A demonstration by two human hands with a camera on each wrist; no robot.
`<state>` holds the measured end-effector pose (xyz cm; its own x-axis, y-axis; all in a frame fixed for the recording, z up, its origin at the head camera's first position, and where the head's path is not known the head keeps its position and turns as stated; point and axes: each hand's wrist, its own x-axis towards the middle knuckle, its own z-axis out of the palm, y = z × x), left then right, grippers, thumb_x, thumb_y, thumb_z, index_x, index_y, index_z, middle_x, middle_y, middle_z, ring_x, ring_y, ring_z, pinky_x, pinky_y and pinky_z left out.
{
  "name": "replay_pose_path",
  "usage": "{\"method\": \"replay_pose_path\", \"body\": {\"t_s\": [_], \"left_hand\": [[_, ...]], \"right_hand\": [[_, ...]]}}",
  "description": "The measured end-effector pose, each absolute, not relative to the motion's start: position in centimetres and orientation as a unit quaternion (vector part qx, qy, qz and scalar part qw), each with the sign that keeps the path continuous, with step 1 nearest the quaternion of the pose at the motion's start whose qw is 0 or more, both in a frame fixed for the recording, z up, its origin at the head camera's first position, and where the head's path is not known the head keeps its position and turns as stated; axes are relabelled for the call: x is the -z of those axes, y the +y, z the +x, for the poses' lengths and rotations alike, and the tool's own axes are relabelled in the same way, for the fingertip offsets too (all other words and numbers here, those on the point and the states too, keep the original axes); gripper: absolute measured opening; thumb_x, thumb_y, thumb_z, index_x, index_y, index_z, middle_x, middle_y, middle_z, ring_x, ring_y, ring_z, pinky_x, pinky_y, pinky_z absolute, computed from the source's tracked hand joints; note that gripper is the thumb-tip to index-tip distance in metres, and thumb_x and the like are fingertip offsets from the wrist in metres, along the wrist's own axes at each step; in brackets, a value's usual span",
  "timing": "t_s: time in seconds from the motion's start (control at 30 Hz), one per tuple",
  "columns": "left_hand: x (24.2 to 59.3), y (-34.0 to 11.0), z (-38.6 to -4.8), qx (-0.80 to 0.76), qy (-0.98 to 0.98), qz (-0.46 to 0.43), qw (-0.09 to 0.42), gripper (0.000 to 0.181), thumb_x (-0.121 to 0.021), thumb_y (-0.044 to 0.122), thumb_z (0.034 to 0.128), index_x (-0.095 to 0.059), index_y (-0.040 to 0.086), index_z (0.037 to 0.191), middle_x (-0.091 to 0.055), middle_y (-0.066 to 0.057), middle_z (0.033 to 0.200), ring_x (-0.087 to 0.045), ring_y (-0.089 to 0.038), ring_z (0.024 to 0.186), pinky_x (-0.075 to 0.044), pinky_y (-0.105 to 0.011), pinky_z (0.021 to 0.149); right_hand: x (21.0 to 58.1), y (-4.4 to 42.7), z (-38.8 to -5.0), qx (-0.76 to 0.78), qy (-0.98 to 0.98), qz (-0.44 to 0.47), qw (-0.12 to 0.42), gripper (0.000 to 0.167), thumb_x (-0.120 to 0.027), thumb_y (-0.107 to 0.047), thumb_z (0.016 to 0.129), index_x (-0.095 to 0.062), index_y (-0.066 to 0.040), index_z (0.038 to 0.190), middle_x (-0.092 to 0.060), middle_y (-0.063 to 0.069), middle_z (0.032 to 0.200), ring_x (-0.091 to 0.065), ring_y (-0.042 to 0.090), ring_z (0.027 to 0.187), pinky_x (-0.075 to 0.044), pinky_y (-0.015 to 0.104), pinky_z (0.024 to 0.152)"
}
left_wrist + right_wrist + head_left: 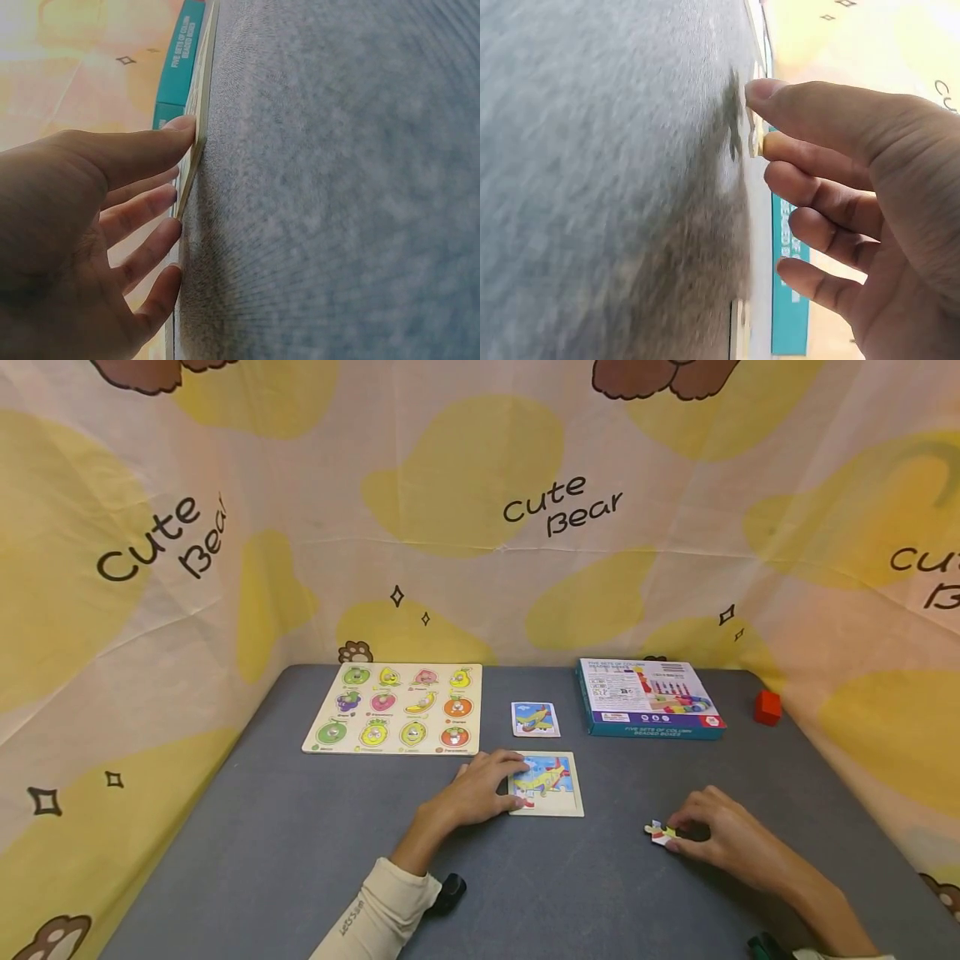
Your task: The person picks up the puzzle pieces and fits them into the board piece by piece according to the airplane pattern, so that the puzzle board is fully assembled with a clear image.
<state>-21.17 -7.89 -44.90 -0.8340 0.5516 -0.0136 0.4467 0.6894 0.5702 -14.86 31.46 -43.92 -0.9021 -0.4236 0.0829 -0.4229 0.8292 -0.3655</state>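
Observation:
My left hand (474, 789) rests at the left edge of a small wooden puzzle board (566, 804) with an airplane picture. Its thumb and fingertips touch the board with a gap between them. In the left wrist view the fingers (154, 247) look loosely spread along the board's edge (199, 142). Farther right, my right hand (723, 833) pinches a colored jigsaw piece (660, 833) between thumb and index finger, just over the table. The right wrist view shows the piece (754, 135) nearly edge-on, its other fingers loosely bent.
Behind the board lies a small airplane picture card (535, 720). A fruit board (397, 708) lies at back left, a beaded-boxes box (648, 700) at back right. A red block (767, 707) stands near the right edge. A pale-edged thing (739, 330) shows low in the right wrist view; its kind is unclear.

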Motion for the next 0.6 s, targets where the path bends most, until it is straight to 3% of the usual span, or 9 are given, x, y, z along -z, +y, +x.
{"method": "replay_pose_path", "body": {"t_s": [0.6], "left_hand": [[44.8,-7.9,-21.2,-0.286,0.914,0.272,0.096,0.054,-0.074,0.025,0.1005,-0.06,0.014,0.151,-0.051,-0.006,0.159,-0.046,-0.033,0.14,-0.035,-0.063,0.11]], "right_hand": [[43.7,25.1,-17.9,0.177,0.937,-0.302,-0.015,0.015,-0.087,-0.036,0.089,-0.081,-0.026,0.099,-0.061,-0.018,0.096,-0.053,0.008,0.096,-0.051,0.034,0.084]]}}
